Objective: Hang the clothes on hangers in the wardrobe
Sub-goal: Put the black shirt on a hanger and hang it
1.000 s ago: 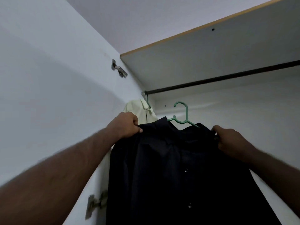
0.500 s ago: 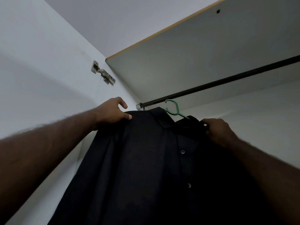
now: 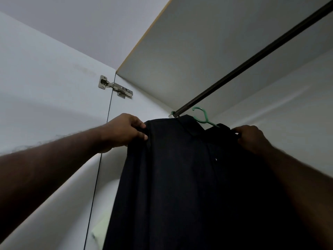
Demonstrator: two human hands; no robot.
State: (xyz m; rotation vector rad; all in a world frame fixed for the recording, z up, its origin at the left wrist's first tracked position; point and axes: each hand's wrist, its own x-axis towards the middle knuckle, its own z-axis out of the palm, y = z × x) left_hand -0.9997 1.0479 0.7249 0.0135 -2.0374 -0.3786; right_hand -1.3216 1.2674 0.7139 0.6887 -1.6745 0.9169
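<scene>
Raised since half a second ago: left hand pinching one shoulder of the black shirt, whose green hanger hook now sits just under the wardrobe rail, seemingly not yet over it. Right hand grips the other shoulder. Hooking remains; no brand, label or writing legible.

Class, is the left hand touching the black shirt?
Touching. The head view shows the left hand pinching the black shirt at its shoulder.

No legible text (anywhere visible)
</scene>
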